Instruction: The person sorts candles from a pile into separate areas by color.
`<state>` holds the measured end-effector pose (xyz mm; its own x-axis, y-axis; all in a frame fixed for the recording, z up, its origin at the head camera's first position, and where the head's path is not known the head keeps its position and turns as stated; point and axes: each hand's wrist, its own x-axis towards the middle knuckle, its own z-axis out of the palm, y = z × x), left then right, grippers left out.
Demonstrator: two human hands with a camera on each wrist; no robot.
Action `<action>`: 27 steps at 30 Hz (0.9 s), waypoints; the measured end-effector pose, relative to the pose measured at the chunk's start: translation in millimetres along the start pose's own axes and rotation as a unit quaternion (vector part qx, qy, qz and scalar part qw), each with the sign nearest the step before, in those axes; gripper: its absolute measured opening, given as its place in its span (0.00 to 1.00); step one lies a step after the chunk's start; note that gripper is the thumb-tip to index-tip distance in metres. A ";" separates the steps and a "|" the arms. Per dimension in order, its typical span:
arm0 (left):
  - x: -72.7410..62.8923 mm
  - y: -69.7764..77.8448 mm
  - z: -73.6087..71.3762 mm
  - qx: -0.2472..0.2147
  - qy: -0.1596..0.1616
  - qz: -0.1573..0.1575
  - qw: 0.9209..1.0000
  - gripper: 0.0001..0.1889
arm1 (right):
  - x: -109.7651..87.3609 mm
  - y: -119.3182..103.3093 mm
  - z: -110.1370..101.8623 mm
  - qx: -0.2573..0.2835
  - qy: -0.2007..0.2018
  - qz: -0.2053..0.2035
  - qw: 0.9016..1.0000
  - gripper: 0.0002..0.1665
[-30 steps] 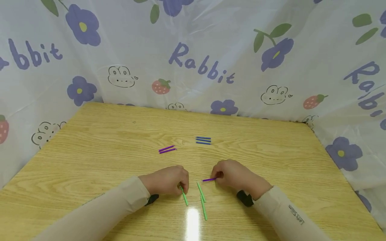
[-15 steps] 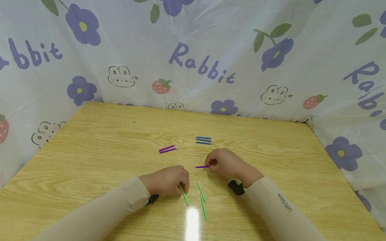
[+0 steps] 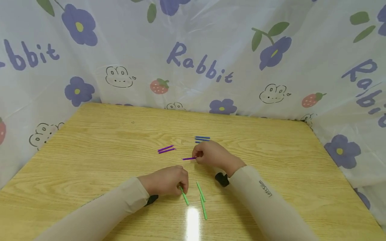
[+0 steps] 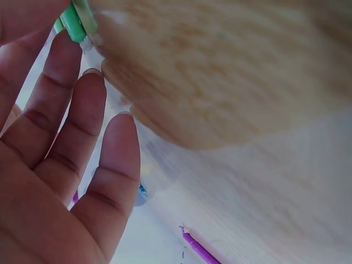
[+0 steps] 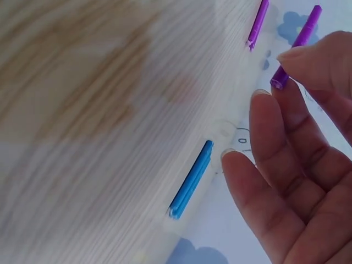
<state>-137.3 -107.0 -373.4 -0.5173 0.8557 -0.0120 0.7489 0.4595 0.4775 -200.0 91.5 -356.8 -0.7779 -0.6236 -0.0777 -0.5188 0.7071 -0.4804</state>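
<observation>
In the head view, my right hand pinches a thin purple candle between thumb and fingertips, its free end pointing left. Two more purple candles lie side by side just beyond it, to the left. Blue candles lie in a neat row behind the right hand, which partly covers the nearest one. Nearer the front, my left hand pinches a green candle by its far end. In the left wrist view, the green candle shows at the thumb and index finger; the other fingers are loosely extended.
Two loose green candles lie nearly end to end on the wooden table, to the right of the left hand. A white curtain printed with flowers and rabbits hangs behind the table and along its sides.
My right hand has moved away from the front and to the left with its purple candle, toward the purple pair. The left hand and its green candle have stayed almost still.
</observation>
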 end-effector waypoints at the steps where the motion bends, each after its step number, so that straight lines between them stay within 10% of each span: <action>1: -0.2 -0.1 -0.2 0.000 0.001 -0.001 1.000 0.11 | 2.5 -1.6 0.3 -0.002 0.000 -0.002 1.000 0.07; 27: -0.1 -2.8 0.1 0.003 -0.001 0.013 1.000 0.11 | 46.3 -29.1 13.9 -0.025 -0.032 -0.006 0.999 0.08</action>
<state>-139.4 -108.3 -374.8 -0.4973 0.8676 -0.0022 0.7639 0.4391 0.4730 -215.9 37.5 -358.5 -0.7483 -0.6509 -0.1277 -0.5464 0.7141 -0.4376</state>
